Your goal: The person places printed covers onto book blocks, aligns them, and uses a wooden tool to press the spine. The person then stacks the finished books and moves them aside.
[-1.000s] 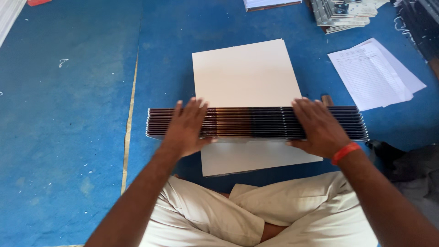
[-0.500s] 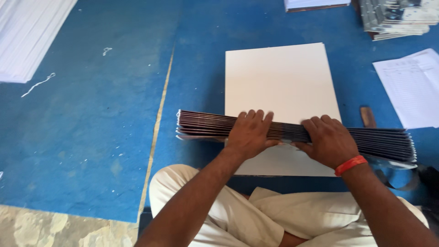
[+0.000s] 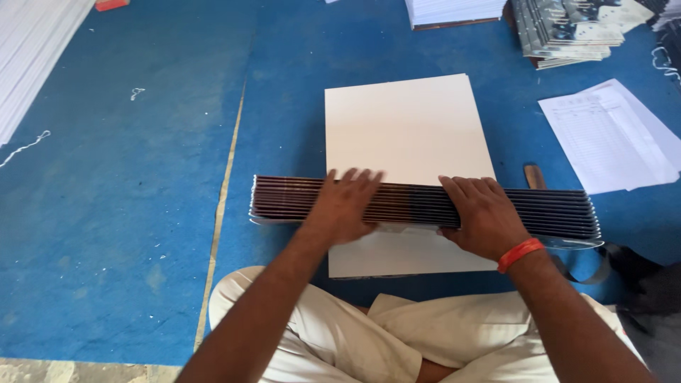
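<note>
A long fanned row of dark folded sheets (image 3: 284,198) lies across a white board (image 3: 404,128) on the blue floor. My left hand (image 3: 344,206) rests flat on the row, left of its middle, slightly blurred. My right hand (image 3: 482,216), with an orange band at the wrist, presses flat on the row just right of the middle. Both palms lie on top of the sheets with fingers spread forward. I sit cross-legged in light trousers (image 3: 397,333) right behind the board.
White printed papers (image 3: 610,135) lie at the right. Stacks of printed sheets (image 3: 567,28) and a white pile (image 3: 454,10) stand at the back. More white sheets (image 3: 28,57) lie far left. A small brown tool handle (image 3: 534,176) sits beside the row.
My hands started apart near the row's ends, then came together toward its middle. Now the left hand has slid a little left again along the sheets.
</note>
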